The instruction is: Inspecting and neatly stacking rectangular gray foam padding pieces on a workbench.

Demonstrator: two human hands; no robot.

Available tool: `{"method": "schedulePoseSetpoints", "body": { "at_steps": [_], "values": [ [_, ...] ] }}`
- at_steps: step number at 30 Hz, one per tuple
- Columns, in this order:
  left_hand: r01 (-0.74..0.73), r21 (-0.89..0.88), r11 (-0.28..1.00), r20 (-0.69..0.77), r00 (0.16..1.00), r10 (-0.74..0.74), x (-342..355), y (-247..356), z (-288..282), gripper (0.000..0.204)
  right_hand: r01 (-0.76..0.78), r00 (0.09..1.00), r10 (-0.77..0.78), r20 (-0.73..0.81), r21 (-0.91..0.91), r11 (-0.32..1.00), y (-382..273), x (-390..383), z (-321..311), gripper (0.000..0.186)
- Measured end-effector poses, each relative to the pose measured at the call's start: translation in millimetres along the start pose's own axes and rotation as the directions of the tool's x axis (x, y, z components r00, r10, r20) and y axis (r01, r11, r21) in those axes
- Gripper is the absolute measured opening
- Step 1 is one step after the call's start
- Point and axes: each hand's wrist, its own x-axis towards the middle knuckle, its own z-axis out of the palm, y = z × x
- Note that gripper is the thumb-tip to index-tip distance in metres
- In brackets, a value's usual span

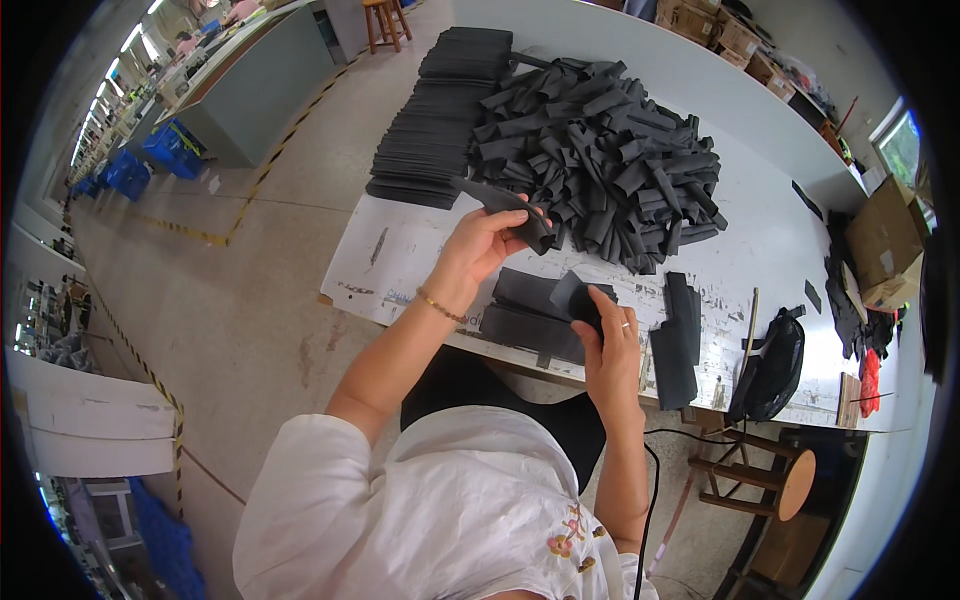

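My left hand (487, 238) is closed on a dark fabric piece (530, 232), folded or curled, held above the table between the stack and the pieces in front of me. Lower and to the right, my right hand (612, 345) grips a small dark panel (577, 299) between thumb and fingers. Beneath that hand, flat dark fabric strips (525, 328) lie near the table's front edge, partly covered by it. Beyond both hands rises a loose heap of curled dark fabric pieces (600, 160). To its left stands a neat, overlapping stack of similar pieces (435, 125).
More dark strips (675, 360) lie right of my right hand on the white table (770, 210). A black bag (775, 365) and a cardboard box (885, 240) are farther right. A wooden stool (790, 485) stands below the table's right side. Blue bins (172, 150) are far left.
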Motion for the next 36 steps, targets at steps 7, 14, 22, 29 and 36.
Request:
{"method": "schedulePoseSetpoints", "body": {
  "at_steps": [7, 14, 22, 29, 36],
  "values": [
    [0.05, 0.134, 0.99, -0.018, 0.999, -0.048, -4.2, -7.6, 8.4, 0.03, 0.178, 0.969, -0.208, -0.137, -0.201, 0.963, -10.1, 21.3, -2.6, 0.035],
    [0.108, 0.191, 0.976, 0.026, 0.993, -0.115, -16.2, -11.0, 23.3, 0.036, 0.187, 0.955, -0.24, -0.172, -0.278, 0.942, -0.1, 25.7, -5.3, 0.03],
    [0.081, 0.18, 0.98, 0.08, 0.992, -0.097, -25.1, -12.8, 33.7, 0.042, 0.184, 0.941, -0.277, -0.193, -0.395, 0.9, 3.1, 25.7, -5.1, 0.031],
    [-0.219, 0.404, 0.888, 0.08, 0.976, 0.204, -51.8, -27.9, 55.2, 0.055, 0.144, 0.947, -0.222, -0.231, -0.313, 0.939, -9.2, 22.6, 13.7, 0.044],
    [-0.206, 0.099, 0.974, 0.261, 0.949, 0.175, -50.1, -46.2, 56.7, 0.022, 0.118, 0.979, -0.126, -0.157, -0.06, 0.991, -11.7, -5.8, 31.1, 0.057]
  ]
}}
